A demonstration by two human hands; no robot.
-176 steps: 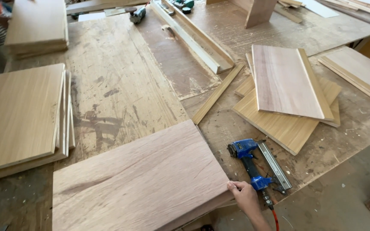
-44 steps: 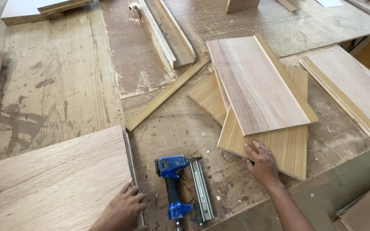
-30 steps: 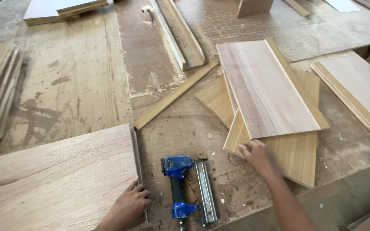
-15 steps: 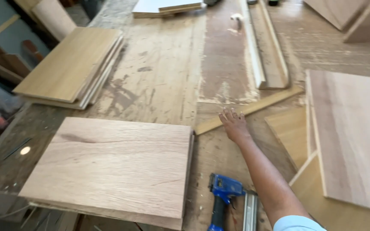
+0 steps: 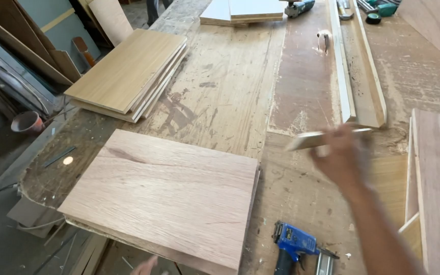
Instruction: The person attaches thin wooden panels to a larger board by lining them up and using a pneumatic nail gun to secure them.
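**Inspector:** Worn, dusty plywood workbench [image 5: 220,86] throughout, glue-stained and scored. Stock laid out in groups: stack of pale boards [image 5: 128,74] at far left, large reddish panel [image 5: 166,193] at the near edge, overhanging slightly. White boards [image 5: 243,10] at the far end.

**Clerk:** Progress of the work?

**Inspector:** Judged early. Nothing seen joined or fastened. Blue nail gun [image 5: 294,247] lying idle on the bench, just right of the large panel, untouched. Panels at far right [image 5: 439,173] stacked loose, partly cut off by the frame edge.

**Clerk:** Right hand?

**Inspector:** Right hand [image 5: 339,158] raised over the bench, motion-blurred, fingers curled about a thin wood strip [image 5: 309,140]. Strip held roughly level, pointing left, near the long rail [image 5: 365,76] lying along the bench. Firmness of grip not discernible through the blur.

**Clerk:** Left hand?

**Inspector:** Left hand [image 5: 146,266] barely in frame at the bottom edge, below the large panel's near corner. Only fingertips visible. Cannot tell whether open or closed, nor whether touching the panel's underside.
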